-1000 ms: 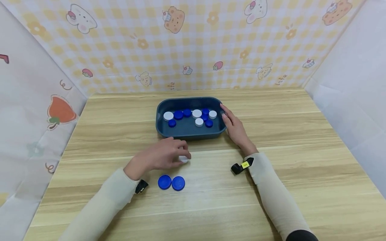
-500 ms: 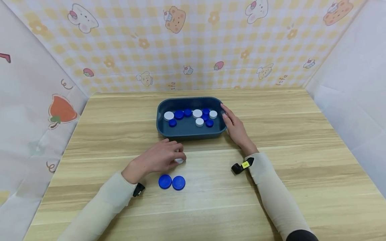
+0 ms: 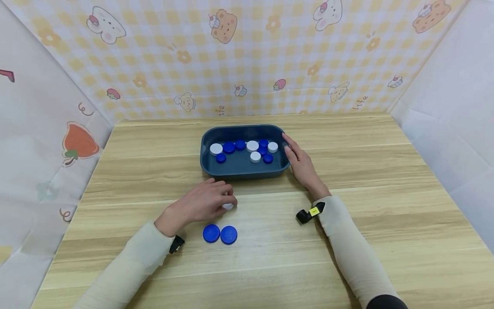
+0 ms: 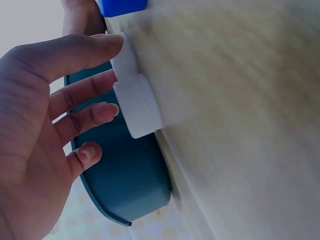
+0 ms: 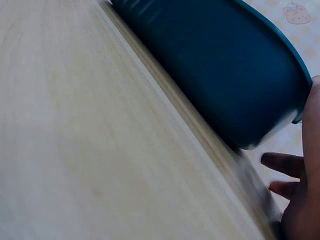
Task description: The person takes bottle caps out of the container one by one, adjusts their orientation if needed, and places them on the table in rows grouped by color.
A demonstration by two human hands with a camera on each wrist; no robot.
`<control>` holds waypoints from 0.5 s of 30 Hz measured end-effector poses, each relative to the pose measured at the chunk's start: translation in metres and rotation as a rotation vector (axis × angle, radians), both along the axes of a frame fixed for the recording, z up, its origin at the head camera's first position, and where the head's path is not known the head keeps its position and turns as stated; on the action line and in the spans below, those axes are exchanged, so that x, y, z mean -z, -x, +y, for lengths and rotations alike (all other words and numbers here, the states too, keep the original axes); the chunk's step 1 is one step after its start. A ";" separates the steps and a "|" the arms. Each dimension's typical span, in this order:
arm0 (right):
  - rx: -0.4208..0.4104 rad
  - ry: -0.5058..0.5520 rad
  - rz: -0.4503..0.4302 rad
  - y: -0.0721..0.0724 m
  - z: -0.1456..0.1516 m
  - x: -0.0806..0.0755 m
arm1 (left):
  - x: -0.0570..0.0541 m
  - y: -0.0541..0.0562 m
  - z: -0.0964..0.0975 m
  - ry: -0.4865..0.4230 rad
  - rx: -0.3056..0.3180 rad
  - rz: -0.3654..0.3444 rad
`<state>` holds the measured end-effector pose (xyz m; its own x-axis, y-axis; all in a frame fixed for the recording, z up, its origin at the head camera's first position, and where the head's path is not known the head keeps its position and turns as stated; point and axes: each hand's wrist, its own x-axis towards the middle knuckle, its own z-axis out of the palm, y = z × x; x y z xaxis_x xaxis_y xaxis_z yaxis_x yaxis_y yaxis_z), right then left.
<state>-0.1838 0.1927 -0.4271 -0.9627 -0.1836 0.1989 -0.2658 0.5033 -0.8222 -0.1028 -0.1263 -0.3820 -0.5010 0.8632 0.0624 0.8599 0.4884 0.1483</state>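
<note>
**Illumination and Sharpness**

In the head view, we observe bright light and a pale sheen on the light wood-grain tabletop [image 3: 266, 244]. In the dimmer right wrist view, we note blur on the dark-teal, rounded rectangular tray [image 5: 215, 65].

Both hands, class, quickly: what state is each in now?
Left hand: closed, pinching a white cap.
Right hand: open, touching the tray's right end.

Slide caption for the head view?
Left hand pinches a white cap while the right hand holds a dark teal tray of blue and white caps.
</note>
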 end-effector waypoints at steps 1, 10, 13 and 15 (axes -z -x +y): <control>-0.003 -0.001 0.002 0.000 0.000 0.000 | -0.001 -0.001 0.000 0.002 0.002 0.002; -0.031 -0.125 0.081 -0.001 0.004 -0.003 | -0.018 -0.008 0.007 -0.029 0.061 0.004; -0.047 -0.164 0.084 0.000 0.007 -0.002 | -0.023 -0.009 0.010 -0.045 0.080 -0.002; -0.058 -0.171 0.070 0.000 0.008 -0.001 | -0.028 -0.008 0.012 -0.062 0.093 -0.007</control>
<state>-0.1836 0.2010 -0.4263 -0.9344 -0.2755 0.2257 -0.3519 0.6162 -0.7046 -0.0944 -0.1140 -0.3543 -0.4194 0.9006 0.1142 0.9001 0.3961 0.1817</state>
